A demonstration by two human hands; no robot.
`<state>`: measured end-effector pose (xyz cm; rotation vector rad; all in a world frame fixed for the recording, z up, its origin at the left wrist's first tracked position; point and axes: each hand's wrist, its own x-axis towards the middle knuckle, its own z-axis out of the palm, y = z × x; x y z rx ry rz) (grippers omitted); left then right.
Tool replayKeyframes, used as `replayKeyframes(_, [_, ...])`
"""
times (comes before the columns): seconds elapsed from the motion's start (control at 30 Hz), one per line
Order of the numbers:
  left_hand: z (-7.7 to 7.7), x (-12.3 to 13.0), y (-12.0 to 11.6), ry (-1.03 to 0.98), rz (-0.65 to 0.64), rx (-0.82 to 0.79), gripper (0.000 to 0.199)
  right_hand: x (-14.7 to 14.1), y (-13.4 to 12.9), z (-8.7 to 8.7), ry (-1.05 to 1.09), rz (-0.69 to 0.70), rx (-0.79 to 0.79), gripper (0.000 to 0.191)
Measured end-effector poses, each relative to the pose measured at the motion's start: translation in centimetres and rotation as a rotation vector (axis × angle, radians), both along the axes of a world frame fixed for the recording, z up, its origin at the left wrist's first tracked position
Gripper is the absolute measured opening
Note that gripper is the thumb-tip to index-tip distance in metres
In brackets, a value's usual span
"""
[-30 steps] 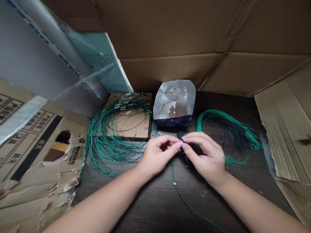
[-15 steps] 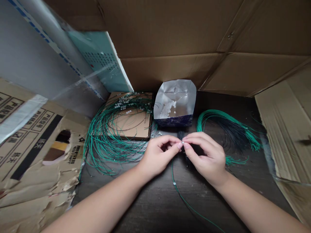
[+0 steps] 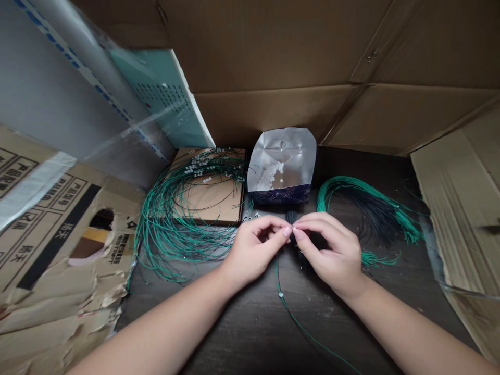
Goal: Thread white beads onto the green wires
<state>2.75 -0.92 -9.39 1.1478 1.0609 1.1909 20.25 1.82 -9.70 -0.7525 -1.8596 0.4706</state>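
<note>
My left hand (image 3: 258, 245) pinches the end of a green wire (image 3: 299, 324), which hangs below it and runs toward the lower right. A small white bead (image 3: 280, 295) sits on that wire. My right hand (image 3: 332, 250) meets the left at the fingertips and pinches a tiny white piece (image 3: 294, 228). Behind the hands is a dark wire bundle (image 3: 290, 216), partly hidden by the fingers. An open silver pouch (image 3: 289, 146) holding white beads (image 3: 271, 174) stands just beyond.
Green wires with white beads (image 3: 156, 208) spread over a flat cardboard box (image 3: 211, 200) at the left. Another green and black bundle (image 3: 351, 185) lies at the right. Cardboard walls (image 3: 273, 47) and a torn carton (image 3: 58, 234) surround the dark table (image 3: 242, 333).
Both hands stay almost in place, with only a slight shift of the fingertips around the tiny white piece.
</note>
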Motion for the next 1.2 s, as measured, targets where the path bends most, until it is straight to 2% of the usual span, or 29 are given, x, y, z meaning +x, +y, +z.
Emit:
replayKeyframes(0.63, [0.12, 0.01, 0.26, -0.046, 0.013, -0.06, 0.022, 0.0, -0.11, -0.03, -0.005, 0.032, 0.047, 0.019])
replayKeyframes(0.83, [0.27, 0.04, 0.23, -0.083, 0.019, -0.07, 0.028, 0.14, 0.03, -0.38, -0.017, 0.046, 0.061, 0.026])
replayKeyframes(1.2, [0.25, -0.03, 0.17, -0.016, 0.01, -0.056, 0.032, 0.07, -0.1, -0.13, -0.012, -0.004, 0.033, 0.015])
